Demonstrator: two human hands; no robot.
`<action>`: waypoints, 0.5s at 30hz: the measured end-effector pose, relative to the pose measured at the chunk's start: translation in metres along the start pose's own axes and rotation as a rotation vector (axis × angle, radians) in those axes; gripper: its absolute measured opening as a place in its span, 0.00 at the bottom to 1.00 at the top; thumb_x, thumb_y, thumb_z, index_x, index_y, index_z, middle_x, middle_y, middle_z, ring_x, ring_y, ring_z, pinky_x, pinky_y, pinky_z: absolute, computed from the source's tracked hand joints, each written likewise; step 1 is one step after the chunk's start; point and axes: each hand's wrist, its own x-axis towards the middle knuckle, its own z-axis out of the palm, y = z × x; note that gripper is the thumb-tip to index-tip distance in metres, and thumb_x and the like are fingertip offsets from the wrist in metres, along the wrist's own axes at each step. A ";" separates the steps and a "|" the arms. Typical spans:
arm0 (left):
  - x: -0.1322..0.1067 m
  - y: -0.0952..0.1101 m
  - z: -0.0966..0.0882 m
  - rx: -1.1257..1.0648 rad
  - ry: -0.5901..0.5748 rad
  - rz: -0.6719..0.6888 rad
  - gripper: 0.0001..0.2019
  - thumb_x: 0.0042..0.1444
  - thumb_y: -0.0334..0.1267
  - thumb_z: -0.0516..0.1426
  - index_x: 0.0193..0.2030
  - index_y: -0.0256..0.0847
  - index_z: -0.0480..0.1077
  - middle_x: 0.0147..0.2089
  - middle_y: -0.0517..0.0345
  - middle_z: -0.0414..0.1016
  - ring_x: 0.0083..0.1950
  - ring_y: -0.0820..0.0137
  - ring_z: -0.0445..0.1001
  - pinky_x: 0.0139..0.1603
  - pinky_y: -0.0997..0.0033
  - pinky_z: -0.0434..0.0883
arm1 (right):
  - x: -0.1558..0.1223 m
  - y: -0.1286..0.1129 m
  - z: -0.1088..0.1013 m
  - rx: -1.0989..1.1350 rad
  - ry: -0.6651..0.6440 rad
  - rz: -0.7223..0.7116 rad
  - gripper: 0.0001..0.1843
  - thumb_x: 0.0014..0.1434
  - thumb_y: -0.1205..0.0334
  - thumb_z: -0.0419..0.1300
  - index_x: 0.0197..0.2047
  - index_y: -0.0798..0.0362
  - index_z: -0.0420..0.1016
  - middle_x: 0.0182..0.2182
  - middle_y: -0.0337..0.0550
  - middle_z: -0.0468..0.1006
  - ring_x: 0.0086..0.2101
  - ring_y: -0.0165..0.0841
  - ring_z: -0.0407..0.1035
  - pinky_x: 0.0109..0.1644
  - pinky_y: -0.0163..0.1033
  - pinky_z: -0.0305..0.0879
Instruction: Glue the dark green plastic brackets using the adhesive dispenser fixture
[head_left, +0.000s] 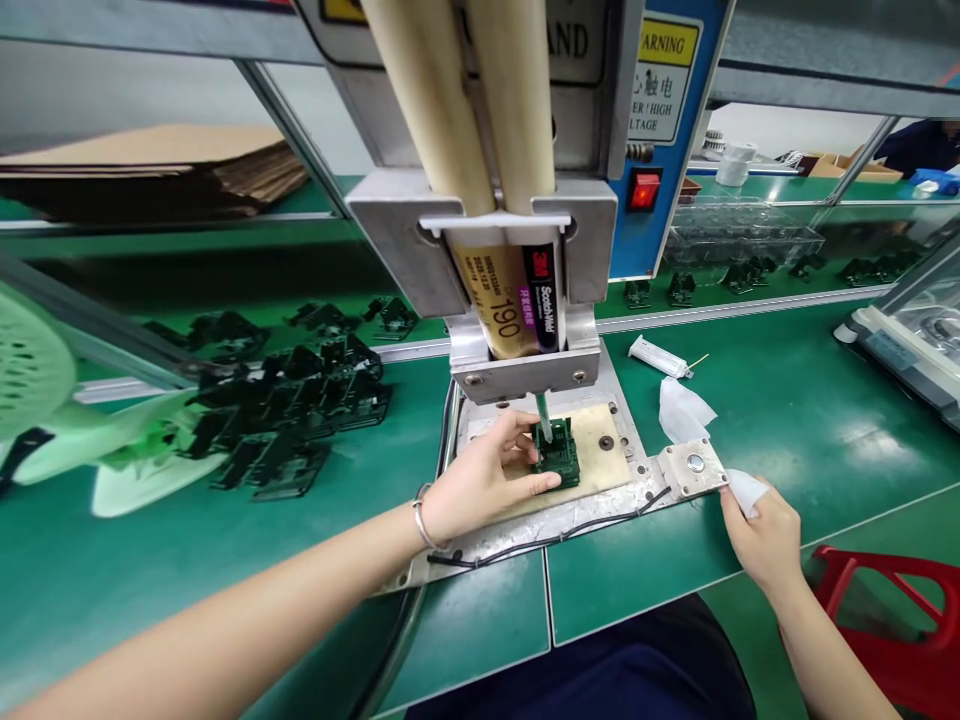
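With thumb and fingers, my left hand [491, 475] grips a small dark green circuit board assembly [559, 470] on the cream pad of the metal base plate [626, 465]. A green dispensing nozzle [543, 412] reaches down to the board from the glue cartridge [506, 300], labelled Scotch-Weld, which sits in a metal holder. My right hand [765, 535] pinches a piece of white tissue [745, 490] beside the square metal block with a round button [694, 464]. Whether a fingertip touches the block, I cannot tell.
Many green board assemblies [292, 410] crowd the bench at left, near a pale green fan [112, 430]. At right lie a white syringe-like tube [660, 357] and another tissue [684, 408]. A red stool [892, 620] stands at lower right. Cardboard sheets [150, 165] are stacked behind.
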 end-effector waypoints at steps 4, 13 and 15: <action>0.000 -0.008 0.004 0.112 0.048 0.062 0.33 0.52 0.57 0.66 0.55 0.43 0.59 0.44 0.53 0.71 0.45 0.59 0.77 0.51 0.50 0.76 | 0.001 0.001 0.000 0.010 -0.002 0.010 0.18 0.68 0.53 0.56 0.38 0.53 0.84 0.31 0.48 0.84 0.32 0.40 0.78 0.39 0.41 0.74; -0.022 0.002 -0.019 0.372 0.215 0.091 0.49 0.46 0.59 0.70 0.71 0.41 0.58 0.67 0.36 0.65 0.61 0.46 0.72 0.66 0.37 0.70 | 0.016 -0.008 -0.005 0.106 -0.002 0.359 0.25 0.60 0.41 0.58 0.39 0.53 0.86 0.37 0.54 0.86 0.38 0.48 0.81 0.47 0.51 0.76; -0.049 -0.005 -0.035 0.557 0.357 0.067 0.37 0.61 0.59 0.60 0.71 0.43 0.61 0.71 0.40 0.64 0.70 0.44 0.64 0.71 0.33 0.62 | 0.030 -0.020 -0.007 0.210 0.009 0.554 0.29 0.55 0.36 0.62 0.41 0.54 0.85 0.39 0.55 0.86 0.43 0.52 0.81 0.51 0.54 0.75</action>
